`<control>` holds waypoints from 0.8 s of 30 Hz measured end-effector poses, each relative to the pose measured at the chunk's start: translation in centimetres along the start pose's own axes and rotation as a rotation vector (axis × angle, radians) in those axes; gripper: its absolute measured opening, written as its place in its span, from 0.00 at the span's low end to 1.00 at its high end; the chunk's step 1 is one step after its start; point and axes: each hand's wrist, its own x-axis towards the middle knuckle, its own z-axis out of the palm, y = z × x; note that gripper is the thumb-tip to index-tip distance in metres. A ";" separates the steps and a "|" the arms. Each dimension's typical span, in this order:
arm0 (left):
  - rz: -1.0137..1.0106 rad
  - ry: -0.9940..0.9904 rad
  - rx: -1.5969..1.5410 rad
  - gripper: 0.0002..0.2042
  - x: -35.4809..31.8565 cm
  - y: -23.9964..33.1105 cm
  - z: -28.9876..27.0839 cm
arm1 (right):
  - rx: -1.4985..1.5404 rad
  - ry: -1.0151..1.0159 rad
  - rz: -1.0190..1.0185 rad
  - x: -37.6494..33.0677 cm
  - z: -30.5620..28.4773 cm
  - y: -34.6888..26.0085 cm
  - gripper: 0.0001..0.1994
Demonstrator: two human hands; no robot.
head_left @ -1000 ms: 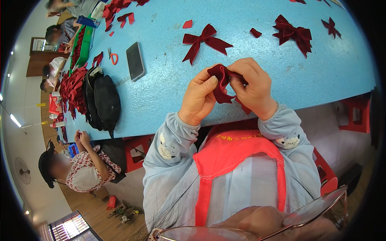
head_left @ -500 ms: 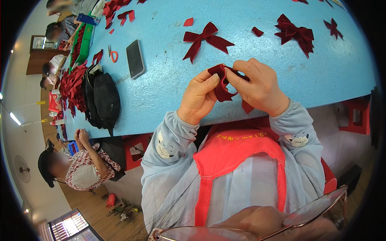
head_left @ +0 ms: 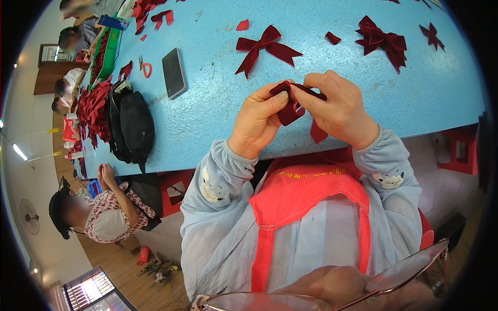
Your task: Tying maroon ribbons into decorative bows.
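A: In the head view, how is the left hand set?
B: Nearly closed, in a pinch: the thumb presses on a dark red velvet ribbon, with the fingers curled behind it.
A: And the right hand?
B: Grasping the ribbon too, its fingers bent in and thumb close beside the left thumb. A ribbon end hangs below it.
A: So the ribbon sits where?
B: Folded between both hands, above the near part of the blue table.
A: What lies around?
B: Just beyond the hands, a dark red bow; beyond the right hand, rightward, a layered bow. Left of the left hand, a black bag; between them, farther out, a phone.
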 end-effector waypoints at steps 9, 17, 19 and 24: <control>0.030 -0.063 0.026 0.15 -0.2 1.2 1.3 | 0.296 0.056 0.161 0.7 -0.4 0.2 0.17; 0.117 -0.022 0.233 0.17 -1.2 1.1 2.3 | 0.668 0.125 0.626 0.7 -0.4 -0.9 0.07; 0.120 -0.019 0.233 0.17 -1.1 1.2 2.4 | 1.033 0.125 0.959 0.9 -0.7 -1.3 0.05; 0.121 -0.003 0.241 0.19 -0.7 1.1 2.5 | 1.150 0.114 1.062 0.8 -0.9 -1.7 0.06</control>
